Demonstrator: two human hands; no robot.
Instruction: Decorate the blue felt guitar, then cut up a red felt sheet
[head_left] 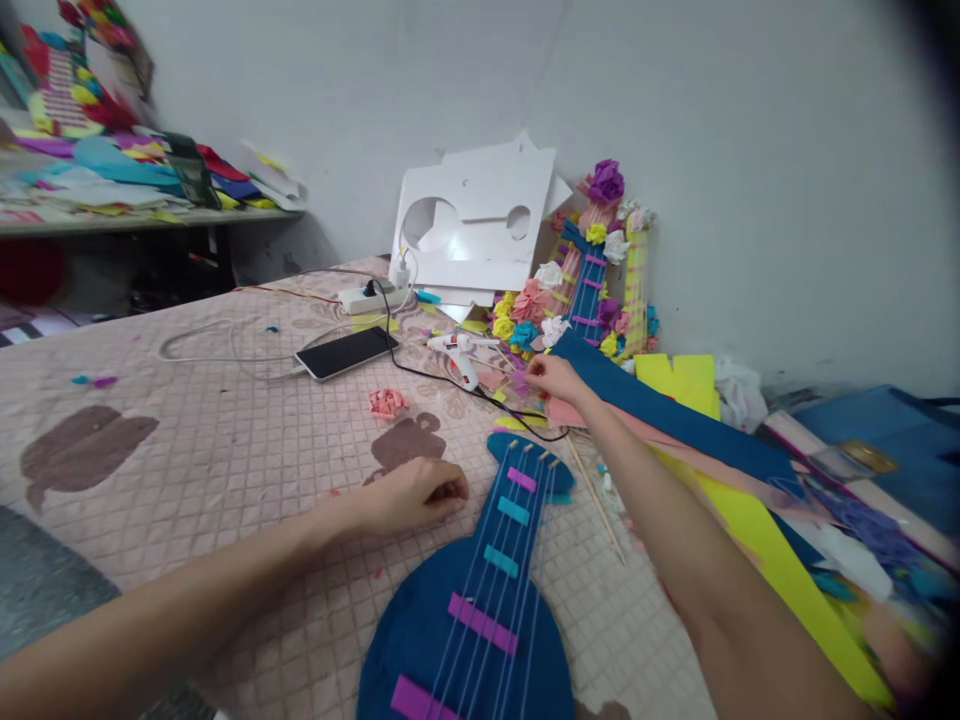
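A blue foam guitar (480,600) with white strings and pink and teal bars lies on the quilted bed cover in front of me. My left hand (416,493) rests on the cover just left of the guitar's head, fingers curled into a loose fist. My right hand (551,378) reaches far forward to the pile of coloured paper scraps beside the glue gun (461,352); its fingers are pinched together over a small purple piece. A pink paper flower (388,402) lies between the two hands.
A phone (346,352) and a power strip (373,296) with cables lie further back. White cut card (472,225) and flower-decked guitars (592,280) lean on the wall. Blue, pink and yellow foam sheets (720,450) spread to the right. A cluttered shelf (112,180) stands at left.
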